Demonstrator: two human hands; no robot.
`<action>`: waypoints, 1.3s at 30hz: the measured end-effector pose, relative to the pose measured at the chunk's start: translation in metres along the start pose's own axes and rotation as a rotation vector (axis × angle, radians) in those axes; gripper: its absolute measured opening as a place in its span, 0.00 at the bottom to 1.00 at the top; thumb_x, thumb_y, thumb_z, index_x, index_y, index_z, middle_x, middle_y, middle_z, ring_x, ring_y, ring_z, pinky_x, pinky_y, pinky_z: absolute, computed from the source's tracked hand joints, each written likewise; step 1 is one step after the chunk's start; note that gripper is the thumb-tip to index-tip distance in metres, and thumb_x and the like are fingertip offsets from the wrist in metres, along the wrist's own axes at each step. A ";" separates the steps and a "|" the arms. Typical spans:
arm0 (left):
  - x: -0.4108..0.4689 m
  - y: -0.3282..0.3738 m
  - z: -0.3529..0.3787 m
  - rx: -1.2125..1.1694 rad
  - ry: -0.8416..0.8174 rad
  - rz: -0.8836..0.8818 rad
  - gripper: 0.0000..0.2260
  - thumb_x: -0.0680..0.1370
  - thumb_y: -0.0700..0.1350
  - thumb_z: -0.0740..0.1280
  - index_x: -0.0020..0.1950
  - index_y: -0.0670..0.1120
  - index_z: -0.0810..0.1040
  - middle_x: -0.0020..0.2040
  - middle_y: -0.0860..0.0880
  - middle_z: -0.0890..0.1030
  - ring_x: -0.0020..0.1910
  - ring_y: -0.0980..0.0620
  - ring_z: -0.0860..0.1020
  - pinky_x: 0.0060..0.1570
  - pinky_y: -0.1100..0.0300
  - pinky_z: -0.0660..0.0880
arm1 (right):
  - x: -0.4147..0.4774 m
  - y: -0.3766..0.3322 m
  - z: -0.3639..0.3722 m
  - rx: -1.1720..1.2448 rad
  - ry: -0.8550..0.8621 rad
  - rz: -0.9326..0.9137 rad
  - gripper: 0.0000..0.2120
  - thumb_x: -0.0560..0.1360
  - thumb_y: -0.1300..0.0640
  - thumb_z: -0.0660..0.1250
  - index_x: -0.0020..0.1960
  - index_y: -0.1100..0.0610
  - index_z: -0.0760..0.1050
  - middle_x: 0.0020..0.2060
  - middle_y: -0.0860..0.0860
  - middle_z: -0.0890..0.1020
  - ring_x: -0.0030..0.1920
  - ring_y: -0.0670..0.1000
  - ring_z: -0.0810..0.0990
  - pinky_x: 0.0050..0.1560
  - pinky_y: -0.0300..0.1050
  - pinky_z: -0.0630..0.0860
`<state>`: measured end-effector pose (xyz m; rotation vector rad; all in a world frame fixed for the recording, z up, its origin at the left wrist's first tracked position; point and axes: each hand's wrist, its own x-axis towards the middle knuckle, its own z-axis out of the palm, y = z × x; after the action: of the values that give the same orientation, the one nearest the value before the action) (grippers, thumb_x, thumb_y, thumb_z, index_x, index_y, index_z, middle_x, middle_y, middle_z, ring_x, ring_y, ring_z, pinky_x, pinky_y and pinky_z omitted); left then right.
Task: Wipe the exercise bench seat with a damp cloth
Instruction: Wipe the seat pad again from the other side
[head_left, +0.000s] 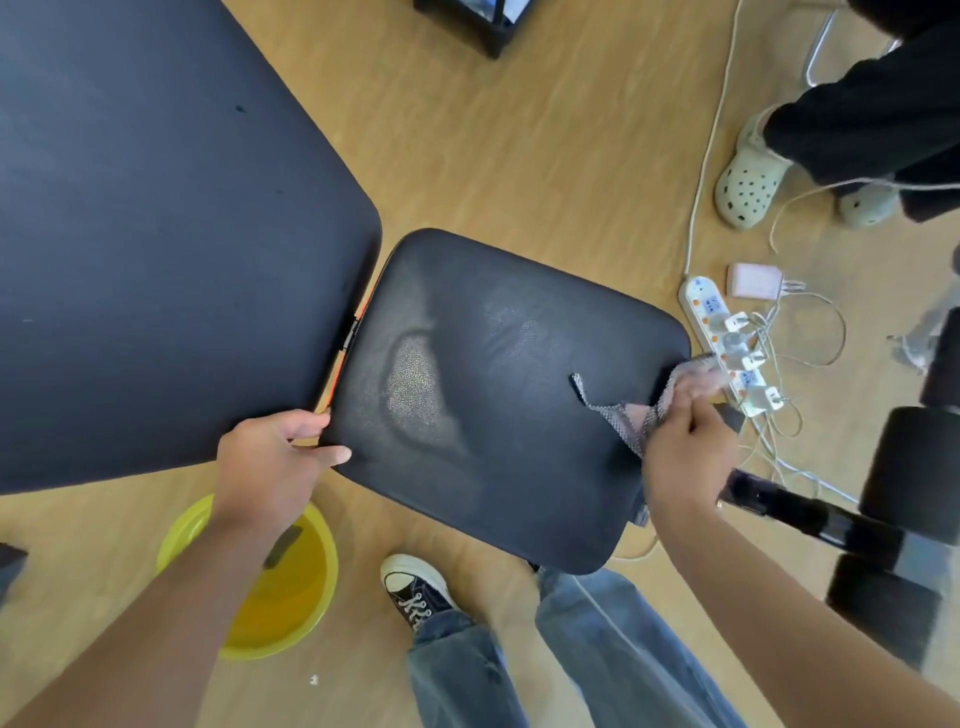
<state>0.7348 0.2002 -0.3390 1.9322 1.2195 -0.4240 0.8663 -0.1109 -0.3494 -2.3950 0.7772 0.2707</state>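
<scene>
Black bench seat (493, 415), cloth (615, 413) atop

flr: light wood-look laminate (519, 156) | R: white pwr strip (698, 306) w/ chargers (737, 325), loose cables (709, 140) | top R: bystander's pale clogs (748, 182) | btm L: yellow basin (328, 540) | light: soft, even

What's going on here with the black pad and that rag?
A person is wiping an exercise bench seat with a grey cloth. The right hand grips the cloth at the seat's far right edge, with part of it trailing across the pad. The left hand holds the seat's near left corner, thumb on top. A yellow basin of water stands on the floor below the left arm.
</scene>
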 end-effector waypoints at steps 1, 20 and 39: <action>0.000 -0.001 0.000 0.000 -0.001 0.001 0.20 0.67 0.41 0.80 0.58 0.46 0.84 0.54 0.48 0.85 0.50 0.49 0.83 0.58 0.52 0.77 | -0.011 0.012 -0.001 -0.006 -0.030 0.051 0.19 0.85 0.55 0.57 0.41 0.65 0.72 0.30 0.54 0.71 0.38 0.60 0.68 0.42 0.48 0.64; -0.003 0.002 0.001 0.004 0.022 -0.008 0.20 0.67 0.41 0.79 0.59 0.46 0.84 0.53 0.49 0.85 0.51 0.51 0.81 0.55 0.59 0.73 | -0.001 0.013 -0.007 -0.026 -0.032 0.043 0.20 0.83 0.53 0.62 0.35 0.62 0.73 0.31 0.59 0.74 0.35 0.58 0.71 0.37 0.46 0.64; 0.001 -0.001 0.003 0.005 0.052 0.010 0.20 0.66 0.41 0.80 0.58 0.45 0.84 0.53 0.49 0.85 0.50 0.52 0.80 0.55 0.57 0.74 | -0.003 0.015 0.006 0.125 0.055 0.024 0.18 0.79 0.51 0.63 0.36 0.62 0.72 0.30 0.52 0.70 0.35 0.52 0.67 0.41 0.46 0.69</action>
<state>0.7349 0.1989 -0.3418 1.9637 1.2424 -0.3747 0.8549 -0.1151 -0.3603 -2.2850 0.8240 0.1613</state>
